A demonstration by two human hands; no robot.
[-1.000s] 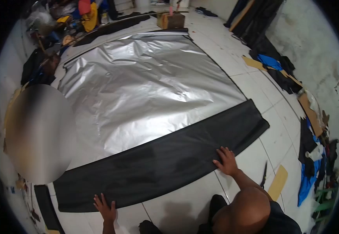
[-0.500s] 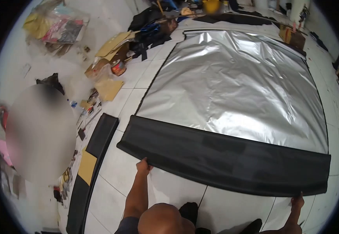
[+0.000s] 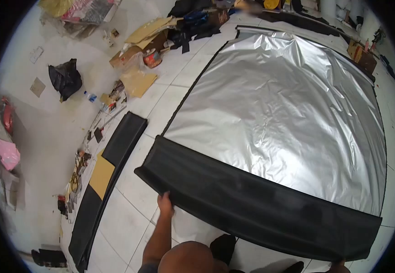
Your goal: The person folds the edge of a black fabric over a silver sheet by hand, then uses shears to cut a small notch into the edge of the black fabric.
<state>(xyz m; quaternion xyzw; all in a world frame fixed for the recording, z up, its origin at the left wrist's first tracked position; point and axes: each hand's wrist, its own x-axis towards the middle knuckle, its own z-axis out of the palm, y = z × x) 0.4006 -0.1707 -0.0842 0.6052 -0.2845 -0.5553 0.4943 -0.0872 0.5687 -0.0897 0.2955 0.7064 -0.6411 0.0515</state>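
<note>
A large silver sheet (image 3: 275, 113) with a black outer side lies spread on the tiled floor. Its near end is folded back as a wide black band (image 3: 252, 195). My left hand (image 3: 165, 203) grips the front edge of this band near its left corner, fingers curled around it. At the bottom of the view, my right hand (image 3: 338, 265) holds the same edge near the right corner; most of it is cut off by the frame. The sheet's far end is rolled or folded over.
A long folded black piece (image 3: 127, 136) with a tan cardboard panel (image 3: 102, 176) lies to the left. Beyond it are scattered tools, a water bottle (image 3: 90, 97), a black plastic bag (image 3: 65, 79), a tin (image 3: 152, 58) and cardboard (image 3: 150, 32). A small box (image 3: 361, 58) stands far right.
The view has tilted, so the band's right end and my right hand sit lower in the picture. Both hands keep hold of the edge. A blurred shape at left is gone from view.
</note>
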